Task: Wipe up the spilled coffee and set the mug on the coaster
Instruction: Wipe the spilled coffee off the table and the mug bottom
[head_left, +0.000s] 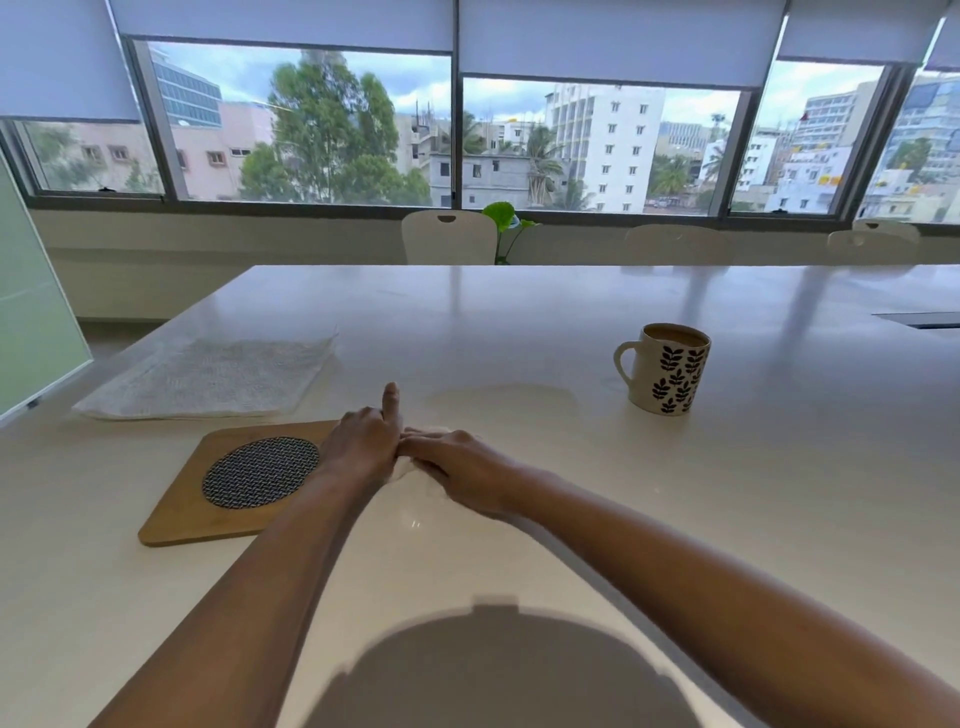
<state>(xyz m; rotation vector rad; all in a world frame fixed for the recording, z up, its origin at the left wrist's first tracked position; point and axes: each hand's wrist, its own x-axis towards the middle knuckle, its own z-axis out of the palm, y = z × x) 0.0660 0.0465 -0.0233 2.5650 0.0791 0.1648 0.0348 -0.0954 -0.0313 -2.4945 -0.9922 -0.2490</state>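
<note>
Both hands, left hand (363, 441) and right hand (457, 467), press a white tissue (415, 470) flat on the table (779, 493), fingers bunched around it; the pale spill (498, 402) lies just beyond, the mug (667, 371) farther right, nearer the right hand, the coaster (260, 470) just left.

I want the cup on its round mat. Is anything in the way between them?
Yes. Both hands, left hand and right hand, press a white tissue on the table between the mug and the coaster.
</note>
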